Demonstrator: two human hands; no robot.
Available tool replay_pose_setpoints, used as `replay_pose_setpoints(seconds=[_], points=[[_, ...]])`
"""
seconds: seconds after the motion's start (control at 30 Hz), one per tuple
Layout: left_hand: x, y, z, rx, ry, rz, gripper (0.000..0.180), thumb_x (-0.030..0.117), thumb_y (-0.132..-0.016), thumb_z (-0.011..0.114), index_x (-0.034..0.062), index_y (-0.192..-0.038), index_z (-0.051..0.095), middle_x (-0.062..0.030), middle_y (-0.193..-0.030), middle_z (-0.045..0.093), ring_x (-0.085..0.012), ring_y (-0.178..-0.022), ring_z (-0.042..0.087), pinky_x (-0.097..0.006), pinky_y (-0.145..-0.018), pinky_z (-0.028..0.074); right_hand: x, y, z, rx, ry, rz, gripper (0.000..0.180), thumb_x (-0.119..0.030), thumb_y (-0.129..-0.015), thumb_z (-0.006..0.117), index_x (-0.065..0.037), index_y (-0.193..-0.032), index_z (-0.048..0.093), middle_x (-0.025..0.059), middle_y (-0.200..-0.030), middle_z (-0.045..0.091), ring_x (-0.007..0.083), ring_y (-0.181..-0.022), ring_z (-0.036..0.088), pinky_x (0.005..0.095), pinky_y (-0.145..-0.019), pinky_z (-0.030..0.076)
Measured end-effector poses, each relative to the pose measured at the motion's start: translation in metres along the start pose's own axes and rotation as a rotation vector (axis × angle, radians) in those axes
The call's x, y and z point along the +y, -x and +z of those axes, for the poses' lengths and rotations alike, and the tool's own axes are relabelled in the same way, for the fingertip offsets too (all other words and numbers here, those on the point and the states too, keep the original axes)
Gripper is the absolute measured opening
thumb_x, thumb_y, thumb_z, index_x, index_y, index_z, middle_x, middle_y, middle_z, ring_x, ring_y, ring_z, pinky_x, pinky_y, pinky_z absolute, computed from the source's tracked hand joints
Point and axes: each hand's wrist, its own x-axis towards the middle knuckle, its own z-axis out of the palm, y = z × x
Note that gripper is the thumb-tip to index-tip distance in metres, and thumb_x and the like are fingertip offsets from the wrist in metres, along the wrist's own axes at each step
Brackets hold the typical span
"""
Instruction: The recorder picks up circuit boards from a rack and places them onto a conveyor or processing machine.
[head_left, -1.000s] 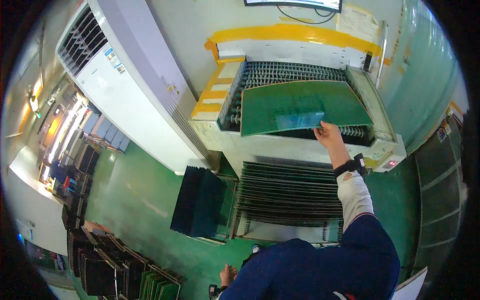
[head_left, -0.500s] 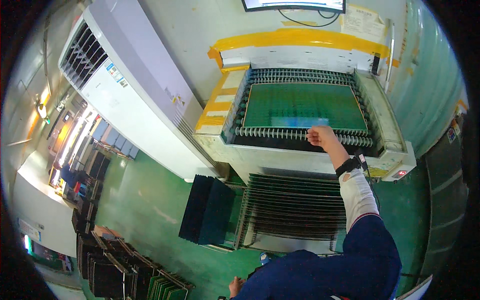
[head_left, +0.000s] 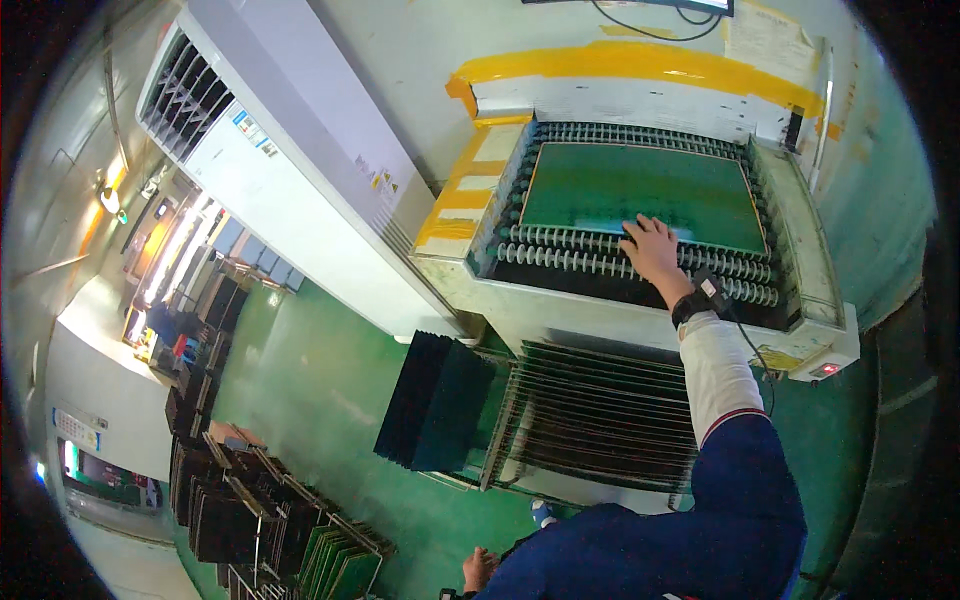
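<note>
A green panel like a circuit board (head_left: 640, 190) lies flat on the rollers (head_left: 590, 262) of a white conveyor machine. My right hand (head_left: 655, 250) reaches over the near rollers, fingers apart, with the fingertips at the panel's near edge. Whether they touch it I cannot tell. That hand holds nothing. Low in the view, beside my body, hangs my left hand (head_left: 480, 568), small and partly cut off by my sleeve. Its fingers look curled in, with nothing seen in them.
Below the machine stands a wire rack (head_left: 600, 420) with several dark panels, beside upright dark sheets (head_left: 435, 400). A tall white air conditioner (head_left: 300, 190) is at the left. More loaded racks (head_left: 260, 510) stand at the lower left. A cable runs from my right wrist.
The green panel has moved away from me, baring another row of rollers. My right hand has followed forward, its fingers going from bunched to spread. The whole view has shifted slightly.
</note>
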Motion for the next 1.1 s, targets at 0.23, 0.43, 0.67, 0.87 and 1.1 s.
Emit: replay_pose_setpoints(seconds=[0.23, 0.43, 0.67, 0.87, 1.1], points=[[-0.035, -0.007, -0.006, 0.033, 0.052, -0.006, 0.054, 0.038, -0.089, 0.049, -0.0094, -0.113, 0.045, -0.0217, -0.095, 0.06, -0.0312, -0.076, 0.062, -0.04, -0.065, 0.051, 0.016, -0.025, 0.005, -0.012, -0.025, 0.006, 0.045, -0.04, -0.083, 0.054, -0.021, -0.124, 0.051, 0.0099, -0.137, 0.038, 0.0332, -0.127, 0.031, 0.0513, -0.102, 0.023], [-0.03, -0.001, -0.002, 0.001, 0.094, 0.011, 0.055, 0.037, -0.088, 0.051, -0.01, -0.115, 0.043, -0.0219, -0.095, 0.06, -0.0312, -0.079, 0.062, -0.039, -0.069, 0.051, 0.026, -0.022, 0.002, -0.042, -0.063, -0.035, 0.046, -0.039, -0.083, 0.054, -0.015, -0.123, 0.052, 0.0123, -0.135, 0.04, 0.0329, -0.126, 0.033, 0.0483, -0.101, 0.028], [-0.047, -0.062, -0.025, -0.123, -0.625, 0.422, 0.037, 0.028, -0.082, 0.06, 0.0035, -0.107, 0.046, -0.0143, -0.087, 0.064, -0.0245, -0.075, 0.064, -0.034, -0.062, 0.052, -0.002, 0.034, -0.016, 0.112, -0.141, -0.142, 0.037, -0.03, -0.08, 0.06, -0.008, -0.11, 0.058, 0.0145, -0.117, 0.053, 0.0334, -0.111, 0.046, 0.0455, -0.092, 0.038], [-0.034, -0.067, -0.026, -0.148, -0.732, 0.918, 0.039, 0.036, -0.091, 0.048, -0.0017, -0.101, 0.05, -0.0113, -0.076, 0.061, -0.0195, -0.06, 0.057, -0.033, -0.05, 0.045, -0.049, 0.157, -0.038, 0.053, -0.423, -0.312, 0.027, -0.021, -0.08, 0.061, -0.003, -0.101, 0.059, 0.0145, -0.099, 0.059, 0.0343, -0.096, 0.052, 0.0431, -0.081, 0.042], [0.012, -0.054, -0.013, -0.21, 0.156, 0.014, 0.039, 0.034, -0.09, 0.051, -0.0028, -0.102, 0.052, -0.0094, -0.078, 0.059, -0.0173, -0.06, 0.055, -0.029, -0.049, 0.042, -0.102, 0.329, -0.019, -0.437, -0.666, -0.247, 0.021, -0.021, -0.08, 0.06, -0.004, -0.091, 0.063, 0.0147, -0.087, 0.063, 0.0319, -0.08, 0.06, 0.0372, -0.069, 0.048]])
